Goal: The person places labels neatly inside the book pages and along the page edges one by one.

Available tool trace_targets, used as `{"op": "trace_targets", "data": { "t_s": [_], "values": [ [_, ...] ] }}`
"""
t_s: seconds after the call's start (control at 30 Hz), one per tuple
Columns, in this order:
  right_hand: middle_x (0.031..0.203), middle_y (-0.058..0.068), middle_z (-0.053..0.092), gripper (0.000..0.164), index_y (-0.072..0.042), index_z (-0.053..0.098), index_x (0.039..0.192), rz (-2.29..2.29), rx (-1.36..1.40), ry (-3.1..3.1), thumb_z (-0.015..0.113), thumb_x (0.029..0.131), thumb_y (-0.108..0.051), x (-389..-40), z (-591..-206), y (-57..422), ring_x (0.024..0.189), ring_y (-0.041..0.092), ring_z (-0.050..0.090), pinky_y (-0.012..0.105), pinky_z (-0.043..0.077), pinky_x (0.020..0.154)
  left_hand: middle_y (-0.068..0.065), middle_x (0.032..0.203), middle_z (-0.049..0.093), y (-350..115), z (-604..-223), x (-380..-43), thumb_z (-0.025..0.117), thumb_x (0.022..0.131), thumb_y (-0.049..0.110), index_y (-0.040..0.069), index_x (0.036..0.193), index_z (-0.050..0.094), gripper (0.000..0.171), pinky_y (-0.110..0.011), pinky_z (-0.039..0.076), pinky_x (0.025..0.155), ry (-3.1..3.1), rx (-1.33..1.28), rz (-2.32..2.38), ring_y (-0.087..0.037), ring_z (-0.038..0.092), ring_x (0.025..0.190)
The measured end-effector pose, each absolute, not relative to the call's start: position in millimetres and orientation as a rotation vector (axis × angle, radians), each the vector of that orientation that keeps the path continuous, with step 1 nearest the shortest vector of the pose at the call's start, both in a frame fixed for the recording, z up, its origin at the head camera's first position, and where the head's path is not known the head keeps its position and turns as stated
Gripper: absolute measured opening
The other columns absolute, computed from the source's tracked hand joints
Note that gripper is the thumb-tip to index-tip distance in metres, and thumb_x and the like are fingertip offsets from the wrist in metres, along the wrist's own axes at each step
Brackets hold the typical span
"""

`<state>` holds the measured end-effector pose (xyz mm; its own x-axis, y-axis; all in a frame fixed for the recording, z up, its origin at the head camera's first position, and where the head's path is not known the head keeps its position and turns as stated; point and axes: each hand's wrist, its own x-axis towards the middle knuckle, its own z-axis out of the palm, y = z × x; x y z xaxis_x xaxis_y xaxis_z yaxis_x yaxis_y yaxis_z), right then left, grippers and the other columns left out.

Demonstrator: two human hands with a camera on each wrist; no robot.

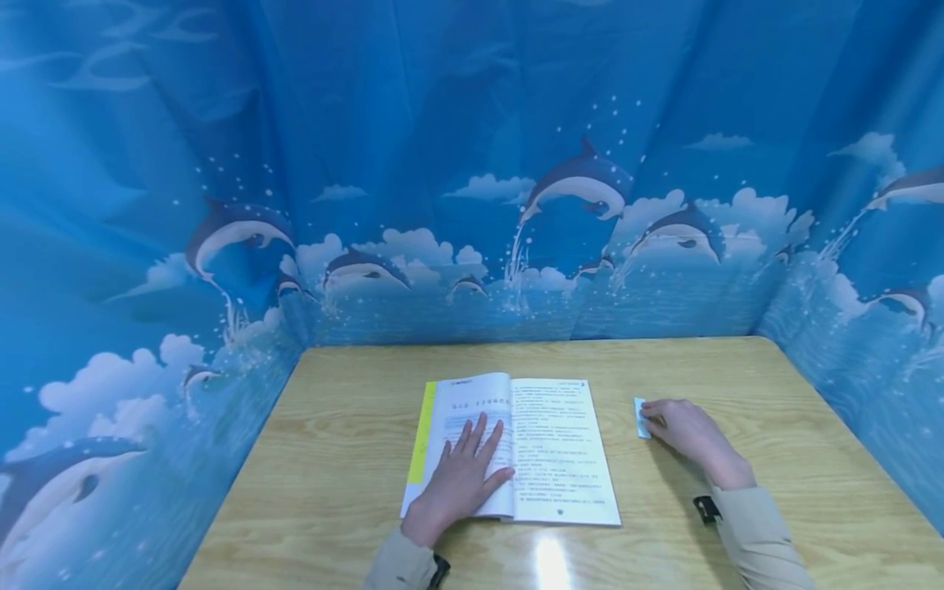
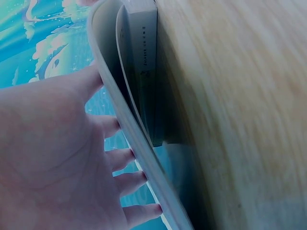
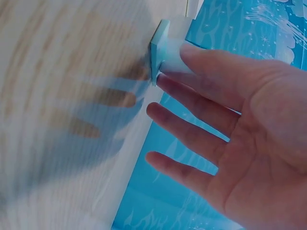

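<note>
An open book (image 1: 564,459) lies on the table. My left hand (image 1: 460,479) rests on its left page with the fingers spread. The left wrist view shows the bent-up pages (image 2: 139,139) from the side, with the left fingertips against them. To the right of the book, a small light-blue sticky note pad (image 1: 642,418) lies on the table. My right hand (image 1: 689,430) is at this pad (image 3: 157,52). Its thumb and index finger pinch a pale sheet lifted at the pad's edge. The other fingers of the right hand (image 3: 230,120) stretch out above the table.
The wooden table (image 1: 347,426) has a gap of bare wood between book and pad. A blue curtain with dolphins (image 1: 442,164) hangs behind the table and along its sides. A yellow-green strip (image 1: 422,434) edges the book's left side.
</note>
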<state>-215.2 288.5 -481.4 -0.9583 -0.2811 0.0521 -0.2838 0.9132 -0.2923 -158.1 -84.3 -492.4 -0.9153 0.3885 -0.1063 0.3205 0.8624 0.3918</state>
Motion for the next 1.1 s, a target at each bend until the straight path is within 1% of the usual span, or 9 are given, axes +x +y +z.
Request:
{"op": "trace_targets", "data": {
  "t_s": [0.07, 0.13, 0.17, 0.3, 0.37, 0.4, 0.67, 0.87, 1.1],
  "values": [
    [0.109, 0.025, 0.073, 0.024, 0.007, 0.072, 0.112, 0.468, 0.454, -3.042, 0.071, 0.091, -0.004, -217, -483, 288, 0.100, 0.043, 0.069, 0.057, 0.056, 0.086, -0.012, 0.170, 0.010, -85, -493, -158, 0.041, 0.105, 0.055, 0.020, 0.163, 0.024, 0.070, -0.068, 0.019, 0.119, 2.853, 0.543, 0.552, -0.038, 0.013, 0.155],
    [0.096, 0.022, 0.073, 0.025, 0.007, 0.072, 0.113, 0.488, 0.439, -3.029, 0.071, 0.090, -0.002, -218, -483, 286, 0.085, 0.037, 0.070, 0.052, 0.058, 0.074, -0.012, 0.170, 0.010, -85, -493, -159, 0.041, 0.105, 0.056, 0.020, 0.163, 0.023, 0.070, -0.068, 0.018, 0.119, 2.850, 0.542, 0.552, -0.037, 0.013, 0.155],
    [0.095, 0.022, 0.073, 0.027, 0.007, 0.072, 0.113, 0.488, 0.437, -3.023, 0.073, 0.088, -0.002, -219, -483, 286, 0.084, 0.036, 0.069, 0.051, 0.057, 0.073, -0.012, 0.170, 0.010, -85, -492, -159, 0.041, 0.105, 0.056, 0.020, 0.163, 0.023, 0.071, -0.068, 0.018, 0.119, 2.848, 0.543, 0.555, -0.037, 0.013, 0.155],
    [0.103, 0.025, 0.069, 0.035, 0.008, 0.069, 0.119, 0.463, 0.417, -3.012, 0.075, 0.087, -0.003, -223, -486, 284, 0.090, 0.040, 0.067, 0.052, 0.057, 0.076, -0.012, 0.170, 0.010, -85, -492, -159, 0.041, 0.105, 0.055, 0.020, 0.163, 0.023, 0.071, -0.068, 0.019, 0.119, 2.844, 0.548, 0.565, -0.038, 0.013, 0.155],
    [0.114, 0.029, 0.068, 0.036, 0.008, 0.069, 0.119, 0.429, 0.420, -3.008, 0.076, 0.087, -0.005, -227, -487, 283, 0.101, 0.044, 0.067, 0.056, 0.056, 0.084, -0.012, 0.170, 0.010, -85, -492, -159, 0.042, 0.105, 0.055, 0.020, 0.163, 0.023, 0.071, -0.068, 0.019, 0.119, 2.847, 0.549, 0.563, -0.038, 0.013, 0.155],
    [0.115, 0.029, 0.067, 0.036, 0.009, 0.068, 0.119, 0.419, 0.415, -3.015, 0.076, 0.087, -0.005, -229, -488, 283, 0.101, 0.044, 0.067, 0.056, 0.056, 0.085, -0.012, 0.170, 0.010, -85, -492, -159, 0.042, 0.105, 0.055, 0.020, 0.163, 0.023, 0.071, -0.068, 0.019, 0.119, 2.848, 0.549, 0.561, -0.038, 0.013, 0.155],
    [0.103, 0.024, 0.070, 0.025, 0.006, 0.074, 0.109, 0.384, 0.393, -3.040, 0.075, 0.084, 0.003, -243, -489, 285, 0.093, 0.042, 0.068, 0.055, 0.057, 0.080, -0.012, 0.170, 0.011, -85, -493, -159, 0.041, 0.105, 0.055, 0.019, 0.163, 0.023, 0.070, -0.068, 0.020, 0.119, 2.851, 0.558, 0.557, -0.038, 0.013, 0.155],
    [0.095, 0.018, 0.071, 0.015, 0.002, 0.077, 0.100, 0.381, 0.387, -3.033, 0.075, 0.085, 0.001, -245, -489, 286, 0.087, 0.038, 0.068, 0.053, 0.058, 0.077, -0.013, 0.169, 0.012, -85, -493, -159, 0.043, 0.105, 0.054, 0.019, 0.162, 0.024, 0.070, -0.068, 0.021, 0.118, 2.858, 0.562, 0.558, -0.038, 0.014, 0.154],
    [0.091, 0.018, 0.072, 0.012, 0.002, 0.078, 0.095, 0.378, 0.384, -3.017, 0.076, 0.083, -0.001, -246, -487, 287, 0.081, 0.035, 0.069, 0.050, 0.059, 0.071, -0.012, 0.170, 0.010, -85, -494, -158, 0.042, 0.105, 0.055, 0.020, 0.163, 0.023, 0.071, -0.067, 0.019, 0.119, 2.853, 0.545, 0.558, -0.037, 0.013, 0.155]
  ]
}}
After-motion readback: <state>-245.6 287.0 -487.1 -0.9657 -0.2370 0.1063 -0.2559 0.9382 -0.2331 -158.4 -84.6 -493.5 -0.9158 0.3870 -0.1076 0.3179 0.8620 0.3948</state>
